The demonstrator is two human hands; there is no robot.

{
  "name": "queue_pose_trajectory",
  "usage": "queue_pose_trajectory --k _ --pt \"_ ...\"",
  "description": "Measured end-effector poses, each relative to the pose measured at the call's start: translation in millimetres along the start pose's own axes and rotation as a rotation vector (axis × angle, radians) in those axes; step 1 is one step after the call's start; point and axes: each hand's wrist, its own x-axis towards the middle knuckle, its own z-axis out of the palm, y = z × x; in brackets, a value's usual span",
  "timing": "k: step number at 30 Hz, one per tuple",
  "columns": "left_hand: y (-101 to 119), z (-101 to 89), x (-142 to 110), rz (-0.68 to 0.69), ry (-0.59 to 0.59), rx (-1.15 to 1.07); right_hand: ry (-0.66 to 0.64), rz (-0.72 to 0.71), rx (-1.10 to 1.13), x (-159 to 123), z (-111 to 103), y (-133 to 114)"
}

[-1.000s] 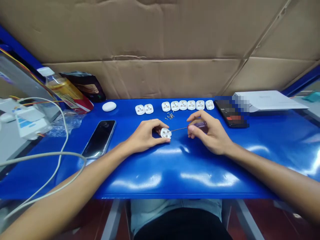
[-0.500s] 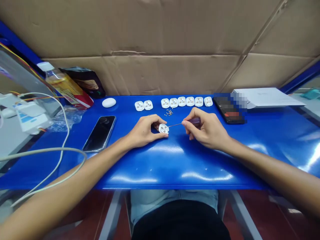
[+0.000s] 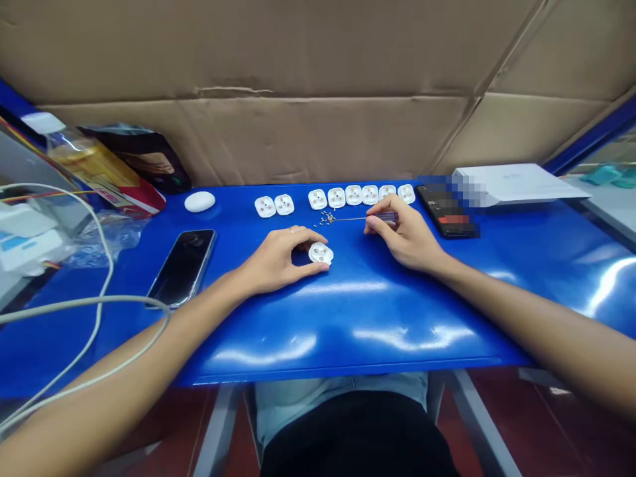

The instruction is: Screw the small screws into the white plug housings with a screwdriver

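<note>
Between the thumb and fingers of my left hand (image 3: 281,260) is a white plastic socket piece (image 3: 320,254) with metal contacts on its face. My right hand (image 3: 405,232) grips the dark handle of a screwdriver (image 3: 350,219), whose thin shaft points left. The screwdriver's tip is at a small pile of screws (image 3: 326,217) on the blue table. Behind the pile, similar white socket pieces stand in a row: two at the left (image 3: 275,205) and several to the right (image 3: 354,195). My right hand partly covers one of them.
Left of my hands lie a phone (image 3: 183,268) and a white oval object (image 3: 199,201). A bottle (image 3: 99,165) leans by a dark pouch (image 3: 149,159). Pale cables (image 3: 102,291) loop over my left forearm. A second phone (image 3: 444,215) and a white box (image 3: 517,184) are at the right.
My right hand has moved the screwdriver tip away from the held socket piece, up to the screw pile. My left hand still holds its piece. The whole view has shifted slightly.
</note>
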Motion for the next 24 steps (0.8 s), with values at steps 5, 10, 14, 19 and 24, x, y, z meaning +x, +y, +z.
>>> queue_pose_trajectory --k 5,10,14,19,24 --pt "-0.4 1.2 -0.9 0.016 -0.008 0.000 -0.044 0.000 -0.096 -1.1 1.0 -1.2" --pt "-2.3 1.6 -0.8 0.012 0.002 -0.005 -0.028 -0.021 -0.095 -0.9 2.5 -1.9" --pt "-3.1 1.5 -0.3 0.018 -0.001 -0.008 -0.041 -0.020 -0.112 -1.2 2.7 -4.8" --pt "-2.4 2.3 0.0 0.034 0.014 0.011 -0.051 -0.031 -0.123 -2.0 2.0 -5.2" --pt "-0.8 2.6 -0.3 -0.029 0.095 -0.069 0.011 -0.090 -0.109 -3.1 2.0 0.6"
